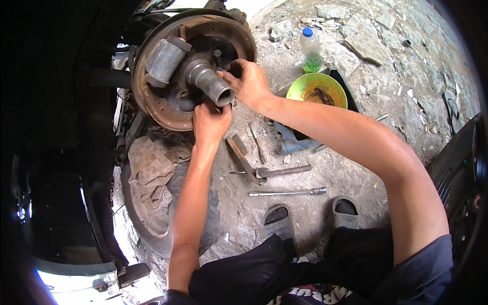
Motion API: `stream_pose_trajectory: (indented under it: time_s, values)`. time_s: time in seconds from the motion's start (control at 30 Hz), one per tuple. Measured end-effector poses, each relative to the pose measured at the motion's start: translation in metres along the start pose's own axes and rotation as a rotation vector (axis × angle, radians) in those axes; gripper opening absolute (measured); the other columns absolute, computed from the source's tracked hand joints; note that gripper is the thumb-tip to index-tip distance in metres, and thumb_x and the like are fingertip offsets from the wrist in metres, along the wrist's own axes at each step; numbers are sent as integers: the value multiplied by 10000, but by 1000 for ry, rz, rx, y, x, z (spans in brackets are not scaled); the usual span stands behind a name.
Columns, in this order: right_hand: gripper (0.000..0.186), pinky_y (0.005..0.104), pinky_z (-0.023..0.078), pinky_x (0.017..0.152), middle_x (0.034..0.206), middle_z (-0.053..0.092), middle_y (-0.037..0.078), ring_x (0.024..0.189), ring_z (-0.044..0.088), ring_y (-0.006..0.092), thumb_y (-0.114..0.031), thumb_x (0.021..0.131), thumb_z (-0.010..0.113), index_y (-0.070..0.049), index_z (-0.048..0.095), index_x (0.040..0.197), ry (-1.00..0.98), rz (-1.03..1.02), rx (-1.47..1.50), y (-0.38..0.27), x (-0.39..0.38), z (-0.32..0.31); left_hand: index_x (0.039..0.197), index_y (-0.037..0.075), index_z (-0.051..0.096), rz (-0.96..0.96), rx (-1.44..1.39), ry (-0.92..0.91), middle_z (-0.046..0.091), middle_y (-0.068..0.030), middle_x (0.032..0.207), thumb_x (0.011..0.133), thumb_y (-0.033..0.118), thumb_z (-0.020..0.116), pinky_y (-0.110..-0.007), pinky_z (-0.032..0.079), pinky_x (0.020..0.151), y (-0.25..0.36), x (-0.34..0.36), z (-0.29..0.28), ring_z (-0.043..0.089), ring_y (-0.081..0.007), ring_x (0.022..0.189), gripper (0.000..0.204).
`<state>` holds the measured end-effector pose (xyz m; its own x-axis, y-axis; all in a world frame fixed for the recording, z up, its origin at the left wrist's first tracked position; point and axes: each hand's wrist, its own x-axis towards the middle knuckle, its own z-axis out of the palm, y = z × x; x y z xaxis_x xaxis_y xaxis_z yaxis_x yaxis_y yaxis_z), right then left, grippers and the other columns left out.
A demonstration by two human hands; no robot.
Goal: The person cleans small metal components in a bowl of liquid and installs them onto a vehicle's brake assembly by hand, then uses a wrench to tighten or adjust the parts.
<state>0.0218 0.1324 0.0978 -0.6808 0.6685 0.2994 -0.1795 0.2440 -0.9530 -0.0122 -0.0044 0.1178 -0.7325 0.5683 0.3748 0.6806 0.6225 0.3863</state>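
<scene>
A hollow metal axle spindle [210,85] sticks out from the middle of a rusty round brake backing plate [147,104]. A grey cylindrical metal part [166,61] is mounted on the plate's upper left. Below the spindle, my left hand [209,122] is closed with its fingertips against or just under the spindle's underside. My right hand [249,85] comes from the right, its fingers bent in a pinch beside the spindle, close to the plate. Whatever either hand pinches is too small or hidden to make out.
On the dusty ground lie a wire brush [243,157], a hammer [284,171], a long socket wrench [287,192] and a thin brush [257,144]. A tyre [133,203] bears a brown cloth [151,165]. A green bowl [300,90] and a blue-capped bottle [311,51] stand farther right.
</scene>
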Motion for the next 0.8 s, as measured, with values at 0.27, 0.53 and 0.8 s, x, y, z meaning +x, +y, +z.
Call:
stream_pose_trajectory:
  time_s: [0.27,0.53,0.8]
  values:
    - [334,453,495,657,780,638,264,783,639,428,-277,887,641,54,605,859,31,62,-69,-6,-4,11,1043,-80,616,66,-169,-7,657,-139,728,843,85,637,-300,494,607,9,-11,-18,626,-142,637,260]
    - [231,476,457,764,939,574,190,910,574,398,-183,860,626,2,570,986,272,-322,-231,7,-21,24,1299,-12,544,-185,-572,-43,633,-53,717,921,34,578,-226,502,599,19,-40,-66,593,-72,635,383]
    - [289,403,397,748,910,593,122,858,542,290,-239,834,670,-38,618,1035,511,-294,-373,14,-22,45,1259,19,589,28,-350,-134,655,-38,735,897,20,612,-204,480,589,51,-19,-127,574,-61,613,362]
